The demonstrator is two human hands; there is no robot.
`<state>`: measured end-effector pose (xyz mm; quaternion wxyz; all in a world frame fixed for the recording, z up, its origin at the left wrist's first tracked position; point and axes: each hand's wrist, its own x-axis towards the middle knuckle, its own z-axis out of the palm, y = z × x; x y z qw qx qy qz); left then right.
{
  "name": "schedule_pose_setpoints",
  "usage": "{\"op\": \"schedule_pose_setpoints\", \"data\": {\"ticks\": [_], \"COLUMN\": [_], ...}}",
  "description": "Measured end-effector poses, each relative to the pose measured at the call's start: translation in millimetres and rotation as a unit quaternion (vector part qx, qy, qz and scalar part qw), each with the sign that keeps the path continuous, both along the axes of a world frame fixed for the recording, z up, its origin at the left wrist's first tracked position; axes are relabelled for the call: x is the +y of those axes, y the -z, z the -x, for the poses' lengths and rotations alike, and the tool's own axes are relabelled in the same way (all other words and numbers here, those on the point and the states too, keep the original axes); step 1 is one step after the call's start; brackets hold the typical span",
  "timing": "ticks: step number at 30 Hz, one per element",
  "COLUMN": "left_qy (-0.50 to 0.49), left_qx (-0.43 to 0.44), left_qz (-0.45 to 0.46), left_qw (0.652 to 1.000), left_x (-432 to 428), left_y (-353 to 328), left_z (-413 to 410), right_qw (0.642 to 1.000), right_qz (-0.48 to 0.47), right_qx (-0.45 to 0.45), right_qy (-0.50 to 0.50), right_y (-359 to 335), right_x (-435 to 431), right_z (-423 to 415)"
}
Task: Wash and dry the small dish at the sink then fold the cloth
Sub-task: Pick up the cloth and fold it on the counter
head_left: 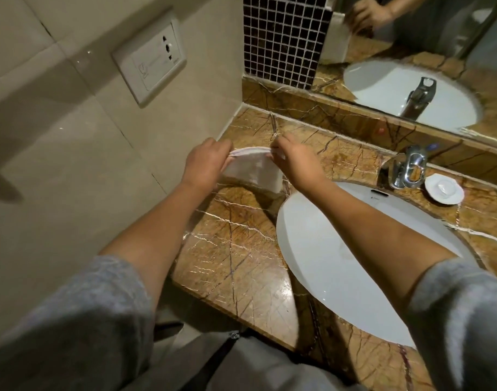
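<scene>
A white cloth (254, 167) hangs doubled over above the brown marble counter (236, 249), left of the sink. My left hand (205, 162) pinches its upper left edge and my right hand (294, 160) pinches its upper right edge, both held up off the counter. The small white dish (444, 189) stands on the counter to the right of the chrome tap (408, 167), apart from both hands. The white oval sink (340, 266) lies under my right forearm.
A tiled wall with a white socket plate (150, 62) rises on the left. A mirror (410, 52) runs behind the counter above a marble upstand, beside a strip of dark mosaic tiles (284, 38). The counter's front edge is near my body.
</scene>
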<state>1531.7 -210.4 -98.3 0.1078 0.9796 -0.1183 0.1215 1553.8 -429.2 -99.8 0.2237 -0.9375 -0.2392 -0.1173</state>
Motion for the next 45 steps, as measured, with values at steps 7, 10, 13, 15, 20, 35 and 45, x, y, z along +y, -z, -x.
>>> {"op": "schedule_pose_setpoints", "data": {"ticks": [7,10,13,15,20,35,45], "left_qy": [0.103,0.144,0.163,0.165,0.168,0.049,0.056], "left_qx": [-0.042,0.074,0.150,0.147,0.102,0.242,0.214], "left_qz": [-0.028,-0.117,-0.199,-0.172,-0.098,-0.091,-0.095], "left_qw": [0.993,0.980,0.955,0.960,0.976,0.965,0.971], "left_x": [13,24,37,43,48,0,2], "left_y": [25,63,92,96,95,133,139], "left_z": [13,47,72,74,69,35,32], "right_qw": [0.995,0.991,0.982,0.983,0.984,0.964,0.961], "right_qz": [0.073,0.106,0.098,0.062,-0.005,0.099,0.147], "right_qx": [-0.065,0.063,0.149,0.165,0.176,0.231,0.208], "right_qy": [-0.010,-0.043,-0.068,-0.057,-0.033,0.093,0.111], "right_y": [25,69,106,112,107,132,147], "right_x": [4,11,19,20,13,46,52], "right_z": [27,72,120,133,119,84,86]}}
